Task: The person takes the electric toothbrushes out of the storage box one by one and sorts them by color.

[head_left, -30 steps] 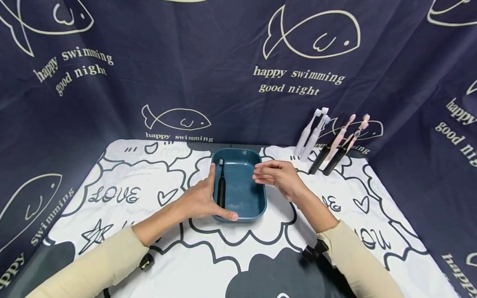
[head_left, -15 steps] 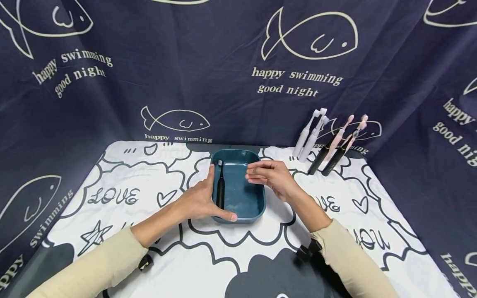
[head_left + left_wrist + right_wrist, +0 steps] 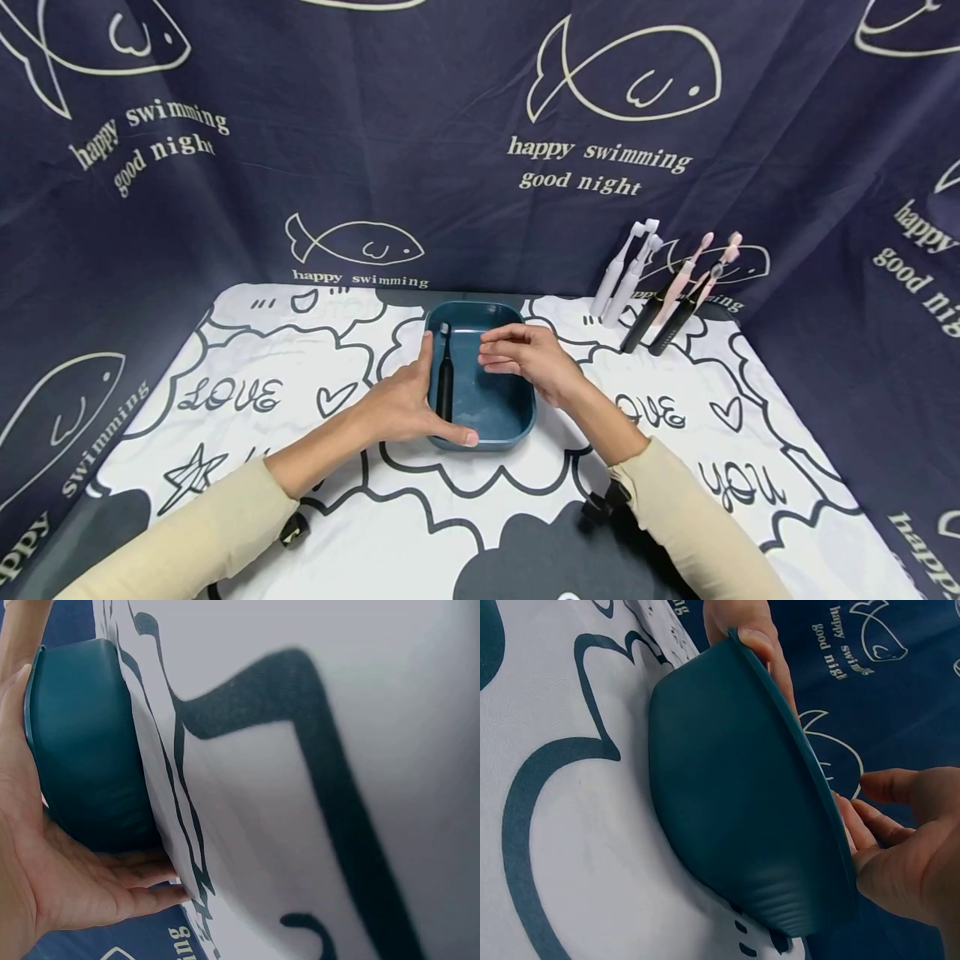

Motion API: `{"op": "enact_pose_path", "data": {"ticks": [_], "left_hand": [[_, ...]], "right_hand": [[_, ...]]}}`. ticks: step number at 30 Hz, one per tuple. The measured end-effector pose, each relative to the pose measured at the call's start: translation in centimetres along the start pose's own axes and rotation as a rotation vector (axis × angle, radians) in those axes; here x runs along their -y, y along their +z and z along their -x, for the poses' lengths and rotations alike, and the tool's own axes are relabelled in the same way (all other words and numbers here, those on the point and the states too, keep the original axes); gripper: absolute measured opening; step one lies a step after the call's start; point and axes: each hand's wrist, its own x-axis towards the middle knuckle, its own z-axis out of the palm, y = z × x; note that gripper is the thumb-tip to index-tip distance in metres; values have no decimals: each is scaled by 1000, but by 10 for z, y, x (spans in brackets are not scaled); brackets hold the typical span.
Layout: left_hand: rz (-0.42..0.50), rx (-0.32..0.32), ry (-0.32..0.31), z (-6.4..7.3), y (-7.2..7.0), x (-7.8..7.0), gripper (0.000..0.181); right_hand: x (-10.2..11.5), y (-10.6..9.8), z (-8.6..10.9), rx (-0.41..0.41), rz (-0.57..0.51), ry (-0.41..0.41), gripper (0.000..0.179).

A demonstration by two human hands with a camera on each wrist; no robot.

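Observation:
A teal rectangular basin (image 3: 491, 408) stands on the patterned cloth in the middle of the head view. Along its left wall inside lies a black electric toothbrush (image 3: 446, 383), head toward the back. My left hand (image 3: 401, 407) grips the basin's near left corner, thumb over the front rim and fingers along the left wall; the left wrist view shows those fingers against the basin's outer side (image 3: 90, 750). Over the basin's right half hovers my right hand (image 3: 536, 360), fingers bent loosely with no thing between them. In the right wrist view its fingers (image 3: 866, 832) reach past the rim.
At the back right, several electric toothbrushes stand upright in a group: white ones (image 3: 611, 279), pink ones (image 3: 678, 287) and black ones (image 3: 672, 325). A dark blue fish-print curtain (image 3: 480, 150) closes off the back and sides of the table.
My right hand has moved left from the basin's right rim to above its inside. The left hand, the basin and the toothbrush in it have stayed in place.

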Motion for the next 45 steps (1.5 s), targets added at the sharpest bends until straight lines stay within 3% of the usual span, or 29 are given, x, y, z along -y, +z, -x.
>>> {"op": "enact_pose_path", "data": {"ticks": [12, 22, 35, 40, 45], "left_hand": [[-6, 2, -19, 1, 0, 2, 178], [-9, 10, -26, 1, 1, 3, 177], [-14, 10, -19, -1, 3, 0, 176], [-29, 7, -22, -1, 2, -1, 176], [-42, 3, -31, 0, 1, 0, 177]], "right_hand": [[-5, 15, -8, 25, 67, 12, 44], [-10, 30, -15, -12, 138, 39, 44], [-18, 40, -22, -75, 231, 39, 32], [-18, 43, -22, -99, 282, 71, 21], [-19, 46, -23, -96, 343, 115, 21]]}}
